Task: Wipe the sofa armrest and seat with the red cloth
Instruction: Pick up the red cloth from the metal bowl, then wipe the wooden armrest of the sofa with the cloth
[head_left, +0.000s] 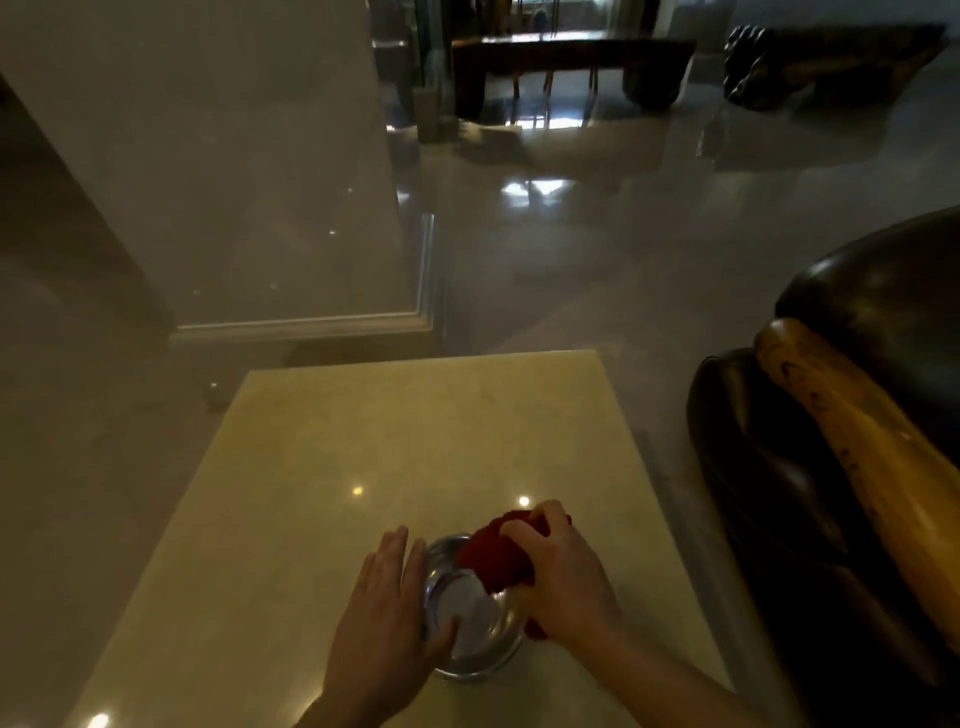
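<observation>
Clerk: Grip, right hand (558, 571): fingers closed around the bunched red cloth (496, 551), held over the far right rim of the steel bowl (470, 613). Left hand (384, 613): fingers together, palm flat against the bowl's left wall, thumb hooked over the near rim, steadying rather than clasping.

Checker: Location of items?

Clerk: Bowl stands on the cream marble table (415, 441), near its front edge. Sofa armrest (852, 441), dark leather with a carved wooden rail, just beside the table on the right; seat not in view.

Checker: Handling notes for the cloth?

Clerk: Soft, light, limp; probably damp (contents of the bowl cannot be told). Likely to drip, so squeeze over the bowl. Take it as a wad in the palm, loose ends tucked in, for even pressure on the rail
</observation>
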